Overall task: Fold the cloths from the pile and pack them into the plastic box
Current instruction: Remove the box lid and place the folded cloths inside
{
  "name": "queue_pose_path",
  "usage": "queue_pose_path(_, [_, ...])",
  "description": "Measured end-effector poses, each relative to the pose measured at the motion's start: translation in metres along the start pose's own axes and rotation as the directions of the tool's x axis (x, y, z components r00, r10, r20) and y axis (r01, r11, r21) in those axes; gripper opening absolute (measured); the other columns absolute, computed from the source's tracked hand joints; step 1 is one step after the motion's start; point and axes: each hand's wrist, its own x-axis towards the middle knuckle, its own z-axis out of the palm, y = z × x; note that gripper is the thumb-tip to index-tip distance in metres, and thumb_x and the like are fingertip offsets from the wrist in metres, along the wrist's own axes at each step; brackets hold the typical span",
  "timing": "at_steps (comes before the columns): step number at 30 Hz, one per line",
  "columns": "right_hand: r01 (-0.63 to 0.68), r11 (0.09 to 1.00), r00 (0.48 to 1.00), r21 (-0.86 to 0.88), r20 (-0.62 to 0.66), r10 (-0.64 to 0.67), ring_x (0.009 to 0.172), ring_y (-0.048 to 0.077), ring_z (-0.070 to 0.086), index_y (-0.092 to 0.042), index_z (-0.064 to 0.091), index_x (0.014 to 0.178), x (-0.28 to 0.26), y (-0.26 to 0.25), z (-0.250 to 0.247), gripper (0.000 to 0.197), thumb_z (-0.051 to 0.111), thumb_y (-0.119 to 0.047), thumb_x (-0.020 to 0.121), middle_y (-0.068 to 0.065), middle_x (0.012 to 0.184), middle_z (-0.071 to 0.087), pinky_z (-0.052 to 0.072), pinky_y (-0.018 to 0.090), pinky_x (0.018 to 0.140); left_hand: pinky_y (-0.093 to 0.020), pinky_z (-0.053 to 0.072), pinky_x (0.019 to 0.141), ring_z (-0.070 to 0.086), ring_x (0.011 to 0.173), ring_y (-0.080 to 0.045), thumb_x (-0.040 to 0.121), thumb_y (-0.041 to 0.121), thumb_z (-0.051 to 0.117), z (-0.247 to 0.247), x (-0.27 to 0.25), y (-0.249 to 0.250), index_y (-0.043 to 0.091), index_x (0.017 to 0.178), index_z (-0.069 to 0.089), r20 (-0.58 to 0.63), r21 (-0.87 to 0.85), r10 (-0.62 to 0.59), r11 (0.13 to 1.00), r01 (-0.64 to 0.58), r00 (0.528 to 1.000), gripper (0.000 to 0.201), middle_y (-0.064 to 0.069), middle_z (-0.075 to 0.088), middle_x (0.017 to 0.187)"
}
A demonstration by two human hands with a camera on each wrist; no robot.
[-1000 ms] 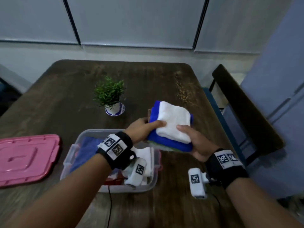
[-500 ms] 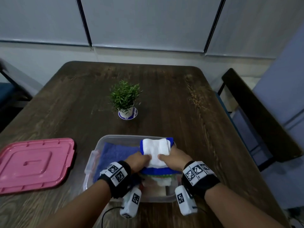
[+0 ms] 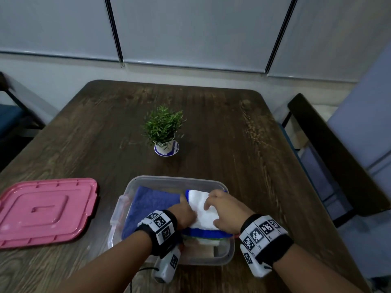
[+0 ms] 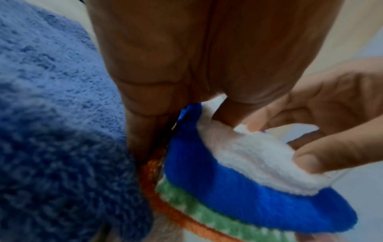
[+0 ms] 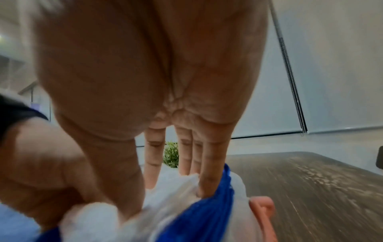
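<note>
A clear plastic box (image 3: 173, 180) stands at the table's near edge. A folded periwinkle towel (image 3: 152, 206) fills its left half. In the right half sits a stack of folded cloths: white cloth (image 3: 201, 216) on top, royal blue cloth (image 4: 238, 188) under it, then green-and-white and orange layers. My left hand (image 3: 186, 213) holds the stack's left edge, its fingers (image 4: 140, 134) pushed down between stack and towel, thumb on the white cloth. My right hand (image 3: 224, 208) lies on top, straight fingers (image 5: 209, 172) pressing the white cloth (image 5: 99, 217).
A pink lid (image 3: 44, 210) lies on the table left of the box. A small potted plant (image 3: 164, 130) stands behind the box at mid table. A dark chair (image 3: 334, 157) is at the right edge of the wooden table (image 3: 232, 134).
Both hands carried the stack from the right of the table over the box and lowered it into the right half. The right hand went from under the stack to pressing on top.
</note>
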Motion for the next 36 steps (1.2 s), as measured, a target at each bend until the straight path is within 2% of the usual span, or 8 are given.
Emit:
queue_pose_path(5, [0.037, 0.994, 0.995, -0.099, 0.100, -0.027, 0.132, 0.020, 0.044, -0.028, 0.046, 0.140, 0.009, -0.002, 0.003, 0.068, 0.077, -0.019, 0.080, -0.005, 0.145, 0.040, 0.042, 0.038, 0.107, -0.039, 0.048, 0.097, 0.062, 0.108, -0.031, 0.090, 0.024, 0.058, -0.006, -0.017, -0.001, 0.024, 0.150, -0.021, 0.033, 0.226, 0.108, 0.968, -0.112, 0.994, 0.099, -0.027, 0.045, 0.137])
queue_pose_path(10, [0.040, 0.982, 0.982, -0.183, 0.190, -0.005, 0.127, 0.025, 0.051, -0.026, 0.044, 0.140, 0.010, -0.004, 0.022, 0.069, 0.077, -0.022, 0.080, 0.002, 0.140, 0.051, 0.044, 0.043, 0.105, -0.036, 0.039, 0.104, 0.048, 0.129, -0.031, 0.096, 0.026, 0.051, -0.010, -0.033, 0.019, 0.012, 0.144, 0.033, 0.140, 0.471, 0.117, 0.866, -0.171, 0.983, 0.053, -0.018, 0.045, 0.143])
queue_pose_path(16, [0.108, 0.951, 0.980, -0.291, 0.190, -0.053, 0.124, 0.027, 0.051, -0.022, 0.045, 0.139, 0.016, -0.006, 0.028, 0.063, 0.073, -0.024, 0.082, 0.006, 0.141, 0.046, 0.044, 0.048, 0.103, -0.040, 0.037, 0.109, 0.046, 0.132, -0.031, 0.094, 0.036, 0.056, -0.012, -0.018, 0.021, 0.015, 0.145, 0.036, 0.187, 0.651, -0.015, 0.751, -0.112, 0.982, 0.059, -0.011, 0.046, 0.146])
queue_pose_path(20, [0.154, 0.909, 0.979, -0.386, 0.186, -0.087, 0.142, 0.026, 0.033, -0.024, 0.033, 0.145, 0.011, 0.004, 0.038, 0.085, 0.076, -0.048, 0.075, 0.006, 0.157, 0.030, 0.019, 0.055, 0.117, -0.045, 0.042, 0.105, 0.051, 0.127, -0.031, 0.078, 0.055, 0.063, -0.015, -0.011, 0.018, 0.026, 0.142, 0.040, 0.169, 0.683, -0.016, 0.723, -0.105, 0.986, 0.074, -0.008, 0.050, 0.142])
queue_pose_path(25, [0.104, 0.961, 0.994, -0.256, 0.012, -0.105, 0.143, 0.018, 0.034, -0.026, 0.038, 0.143, 0.019, 0.013, 0.032, 0.077, 0.078, -0.040, 0.078, 0.000, 0.156, 0.036, 0.009, 0.040, 0.123, -0.045, 0.033, 0.111, 0.031, 0.139, -0.036, 0.085, 0.050, 0.063, -0.024, -0.005, 0.019, 0.014, 0.151, 0.017, 0.048, 0.700, 0.163, 0.699, -0.150, 0.985, 0.089, -0.012, 0.016, 0.159])
queue_pose_path(28, [0.118, 0.957, 0.991, -0.266, -0.031, -0.131, 0.145, 0.016, 0.030, -0.029, 0.036, 0.146, 0.025, 0.017, 0.035, 0.079, 0.076, -0.040, 0.080, -0.001, 0.158, 0.033, 0.005, 0.041, 0.122, -0.048, 0.031, 0.109, 0.024, 0.142, -0.033, 0.090, 0.050, 0.056, -0.019, -0.008, 0.014, 0.017, 0.153, 0.012, 0.063, 0.822, 0.314, 0.523, -0.228, 0.947, 0.083, -0.005, 0.009, 0.161])
queue_pose_path(30, [0.117, 0.945, 0.991, -0.306, -0.033, -0.133, 0.149, 0.016, 0.023, -0.034, 0.030, 0.151, 0.025, 0.023, 0.040, 0.078, 0.070, -0.045, 0.085, -0.001, 0.163, 0.024, -0.002, 0.045, 0.122, -0.049, 0.025, 0.111, 0.012, 0.147, -0.031, 0.095, 0.051, 0.048, -0.009, -0.010, 0.009, 0.013, 0.154, 0.007, 0.129, 0.872, 0.276, 0.426, -0.242, 0.952, 0.082, -0.005, 0.004, 0.163])
queue_pose_path(36, [0.143, 0.862, 0.990, -0.486, 0.067, -0.126, 0.153, 0.025, 0.012, -0.029, 0.007, 0.158, 0.025, 0.029, 0.048, 0.076, 0.042, -0.057, 0.097, 0.008, 0.167, 0.005, -0.014, 0.065, 0.115, -0.050, 0.013, 0.116, -0.009, 0.149, -0.029, 0.102, 0.045, 0.029, 0.011, 0.005, -0.006, 0.008, 0.152, -0.014, 0.118, 0.898, 0.080, 0.417, -0.140, 0.990, 0.076, -0.008, -0.017, 0.161])
